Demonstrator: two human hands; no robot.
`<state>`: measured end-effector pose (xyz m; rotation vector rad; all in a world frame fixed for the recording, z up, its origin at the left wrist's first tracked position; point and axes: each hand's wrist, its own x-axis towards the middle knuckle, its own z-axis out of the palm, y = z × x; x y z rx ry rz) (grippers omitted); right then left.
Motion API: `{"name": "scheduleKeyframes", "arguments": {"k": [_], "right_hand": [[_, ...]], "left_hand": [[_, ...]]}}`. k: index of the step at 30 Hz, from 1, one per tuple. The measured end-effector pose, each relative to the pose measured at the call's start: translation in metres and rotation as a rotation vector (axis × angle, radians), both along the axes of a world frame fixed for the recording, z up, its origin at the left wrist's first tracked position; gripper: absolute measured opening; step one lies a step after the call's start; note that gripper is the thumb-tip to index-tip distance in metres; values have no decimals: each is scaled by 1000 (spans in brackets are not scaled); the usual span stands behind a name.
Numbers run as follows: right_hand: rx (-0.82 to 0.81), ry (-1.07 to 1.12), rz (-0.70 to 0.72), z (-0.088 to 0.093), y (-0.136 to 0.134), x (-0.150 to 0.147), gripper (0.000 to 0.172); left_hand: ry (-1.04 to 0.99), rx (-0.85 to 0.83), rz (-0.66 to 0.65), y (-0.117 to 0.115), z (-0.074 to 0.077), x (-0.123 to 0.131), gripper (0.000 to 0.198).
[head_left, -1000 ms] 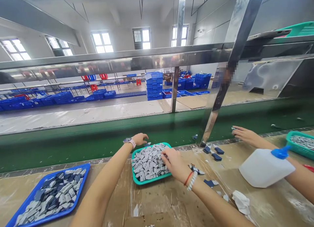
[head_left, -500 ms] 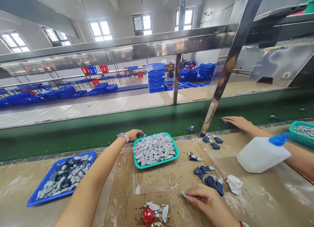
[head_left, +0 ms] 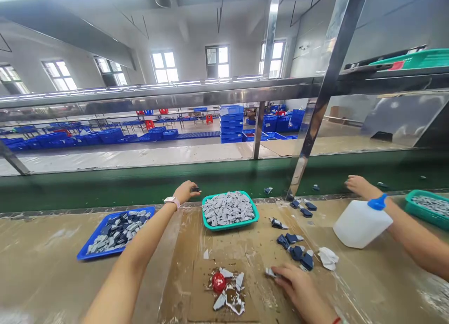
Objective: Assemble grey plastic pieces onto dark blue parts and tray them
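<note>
My left hand [head_left: 185, 192] is closed on a small dark piece [head_left: 195, 189] over the near edge of the green conveyor belt [head_left: 147, 183], just left of a teal tray [head_left: 203, 221] heaped with light grey pieces [head_left: 229, 208]. Low on the right, my right hand [head_left: 301, 286] pinches a small light grey piece [head_left: 270, 271] above the cardboard-covered table. Left of it, a shiny red dome [head_left: 219, 282] and several grey pieces [head_left: 239, 281] sit on a cardboard square wet with a whitish, glossy fluid. Several dark blue pieces with grey tips [head_left: 296, 253] lie beyond my right hand.
A blue tray [head_left: 82, 255] of mixed pieces stands left. On the right are a white bottle with a blue cap [head_left: 361, 223], crumpled tissue [head_left: 329, 258] and another teal tray [head_left: 426, 212]. Another person's hand [head_left: 361, 186] reaches over the belt. A metal post [head_left: 308, 137] rises at the belt's edge.
The view has tilted up. My left hand has moved left, away from the teal tray's rim, still with the dark piece. The other person's hand has drawn right, leaving a piece on the belt.
</note>
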<state>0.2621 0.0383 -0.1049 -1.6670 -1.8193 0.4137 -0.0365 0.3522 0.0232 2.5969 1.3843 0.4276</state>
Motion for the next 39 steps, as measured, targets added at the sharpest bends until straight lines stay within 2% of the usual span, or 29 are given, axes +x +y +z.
{"name": "scheduleKeyframes", "arguments": {"k": [2,5,8,10,12,14,16,17,20,22,26,30,33,36,39], "right_hand": [[6,76,1,11,-8,-5,26],[18,164,61,26,-20,-24,27],[22,185,161,33,-30,-52,27],[41,178,173,30,-35,-66,26],[73,154,154,24,-40,-76,25],[108,109,152,18,-43,-82,24],[149,41,176,12,-44,-86,26],[165,1,189,10,-44,-88,28],[176,-91,221,7,-44,-93,33],[153,-69,238,7,-43,-92,35],[4,230,232,10,-39,-85,31],[-223,619,92,18,-36,-80,33],[-343,864,23,29,-35,-80,38],[-250,926,48,45,-35,-82,31],[-25,721,74,56,-36,-81,21]], "left_hand": [[-152,72,38,-38,11,-19,26],[-338,68,15,-127,8,-41,29],[-528,-126,-51,-237,-15,-51,31],[-780,-385,-32,-302,-35,-52,34],[-1035,-628,122,-349,-54,-47,36],[-1188,-781,328,-374,-69,-40,36],[-1275,-826,431,-381,-76,-33,36],[-1302,-821,431,-380,-77,-30,35],[-1347,-786,349,-371,-75,-24,35],[-1313,-787,308,-364,-74,-21,34],[-1223,-797,284,-352,-77,-13,33],[-1138,-756,267,-341,-81,-2,32],[-1055,-755,237,-337,-78,10,30],[-1013,-772,160,-337,-69,24,27],[-983,-737,117,-335,-63,33,25]]}}
